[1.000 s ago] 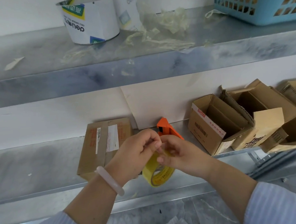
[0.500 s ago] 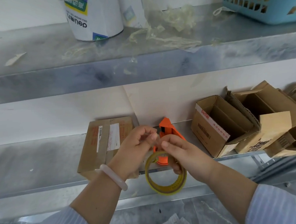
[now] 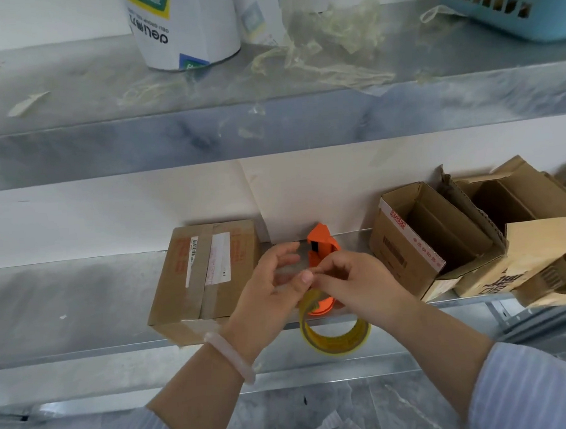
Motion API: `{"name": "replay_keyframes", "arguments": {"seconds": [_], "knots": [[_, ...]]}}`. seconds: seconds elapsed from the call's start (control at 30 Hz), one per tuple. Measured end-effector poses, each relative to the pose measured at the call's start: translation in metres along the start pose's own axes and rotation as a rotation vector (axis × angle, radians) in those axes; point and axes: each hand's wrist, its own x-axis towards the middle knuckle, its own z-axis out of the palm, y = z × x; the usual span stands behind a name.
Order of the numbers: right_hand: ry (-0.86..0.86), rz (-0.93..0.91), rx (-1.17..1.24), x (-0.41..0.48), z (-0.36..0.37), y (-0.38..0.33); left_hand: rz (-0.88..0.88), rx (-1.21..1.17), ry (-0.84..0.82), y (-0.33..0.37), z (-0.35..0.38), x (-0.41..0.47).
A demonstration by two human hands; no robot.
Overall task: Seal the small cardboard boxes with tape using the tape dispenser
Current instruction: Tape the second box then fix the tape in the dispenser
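Tape roll (image 3: 341,345) hangs under right fingers (image 3: 328,269) pinching its strip; left fingers (image 3: 287,249) spread.

1. Bright, soft, even light; shadows are faint.
2. The front edge of the upper shelf (image 3: 105,152) carries a pale, hazy sheen.
3. Wide-angle bending curves the lower shelf (image 3: 64,294) toward the picture's sides.
4. On the left hand (image 3: 266,291), the fingers (image 3: 285,249) are smeared by motion blur.
5. The open boxes (image 3: 406,253) look dark inside.
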Motion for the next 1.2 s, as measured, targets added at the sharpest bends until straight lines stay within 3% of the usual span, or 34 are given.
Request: {"name": "replay_keyframes", "arguments": {"seconds": [0.17, 0.33, 0.43, 0.67, 0.9, 1.07, 1.2], "knots": [[0.076, 0.064, 0.125, 0.018, -0.002, 0.006, -0.12, 0.003, -0.013, -0.027, 0.014, -0.014], [-0.218, 0.143, 0.337, 0.035, -0.008, 0.008, -0.201, -0.005, 0.038, -0.026, 0.016, -0.012], [-0.303, 0.24, 0.554, 0.044, -0.017, 0.013, -0.247, -0.094, 0.02, -0.023, 0.015, -0.011], [-0.442, 0.288, 0.768, 0.053, -0.031, 0.019, -0.33, -0.261, 0.159, -0.014, 0.021, -0.008], [-0.407, 0.222, 0.753, 0.064, -0.037, 0.019, -0.297, -0.213, 0.202, -0.003, 0.022, -0.001], [-0.517, 0.143, 0.822, 0.066, -0.044, 0.025, -0.303, -0.22, 0.213, 0.001, 0.019, 0.0], [-0.391, 0.086, 0.657, 0.064, -0.042, 0.019, -0.303, -0.196, 0.195, 0.0, 0.021, 0.002]]}}
